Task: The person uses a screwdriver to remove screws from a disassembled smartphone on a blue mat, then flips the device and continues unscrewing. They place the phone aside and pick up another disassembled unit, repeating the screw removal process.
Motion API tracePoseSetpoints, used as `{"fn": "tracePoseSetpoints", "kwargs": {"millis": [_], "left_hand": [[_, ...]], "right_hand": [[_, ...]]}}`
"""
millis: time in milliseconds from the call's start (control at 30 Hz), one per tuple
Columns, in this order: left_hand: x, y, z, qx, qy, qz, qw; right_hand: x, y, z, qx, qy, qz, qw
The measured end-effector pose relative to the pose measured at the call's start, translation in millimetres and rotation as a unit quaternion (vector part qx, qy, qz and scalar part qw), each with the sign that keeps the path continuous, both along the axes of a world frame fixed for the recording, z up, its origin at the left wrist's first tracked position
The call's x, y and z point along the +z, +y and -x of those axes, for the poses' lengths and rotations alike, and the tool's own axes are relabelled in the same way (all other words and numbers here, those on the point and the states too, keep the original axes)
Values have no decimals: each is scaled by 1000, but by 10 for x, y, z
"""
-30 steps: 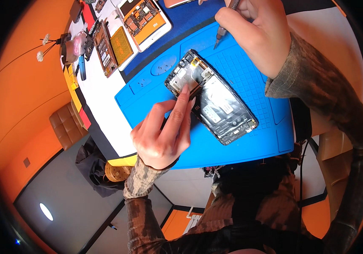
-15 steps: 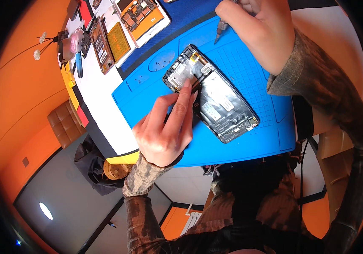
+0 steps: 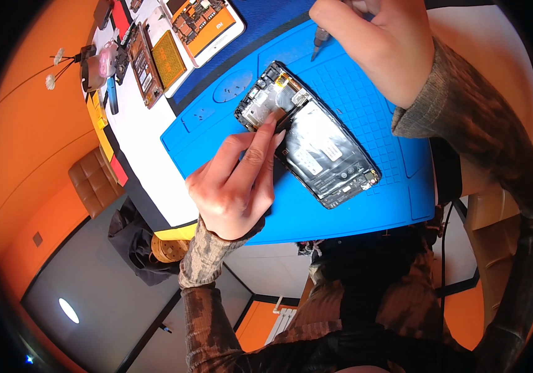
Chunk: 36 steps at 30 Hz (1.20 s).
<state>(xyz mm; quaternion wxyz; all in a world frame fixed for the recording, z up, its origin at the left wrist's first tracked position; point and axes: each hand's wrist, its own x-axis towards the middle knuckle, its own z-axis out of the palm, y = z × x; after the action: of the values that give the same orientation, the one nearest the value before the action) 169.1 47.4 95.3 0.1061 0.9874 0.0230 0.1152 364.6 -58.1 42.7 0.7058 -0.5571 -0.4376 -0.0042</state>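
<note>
Fingertips of the left hand (image 3: 232, 186) pressed together onto the upper part of an opened smartphone (image 3: 309, 135), pinching at something too small to make out. That phone lay diagonally on a blue work mat (image 3: 366, 211) on the desk (image 3: 148, 161), back cover off, showing a dark battery, metal shields and small boards inside a black frame. The right hand (image 3: 381, 43) was closed around a slim screwdriver (image 3: 320, 40), tip touching the mat above the phone.
</note>
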Motion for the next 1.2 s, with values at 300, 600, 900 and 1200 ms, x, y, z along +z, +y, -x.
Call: {"fn": "tracePoseSetpoints", "kwargs": {"millis": [300,600,900,1200], "left_hand": [[-34,25,15,-28,-8,-72,997],[-42,190,67,105,-21,104,989],[-35,443,129,179,-14,93,979],[153,441,393,256,-30,181,949]], "right_hand": [[95,-42,36,-9,28,43,999],[35,-16,86,-16,85,49,995],[107,-47,146,-63,61,90,992],[39,-40,113,-2,158,26,987]]}}
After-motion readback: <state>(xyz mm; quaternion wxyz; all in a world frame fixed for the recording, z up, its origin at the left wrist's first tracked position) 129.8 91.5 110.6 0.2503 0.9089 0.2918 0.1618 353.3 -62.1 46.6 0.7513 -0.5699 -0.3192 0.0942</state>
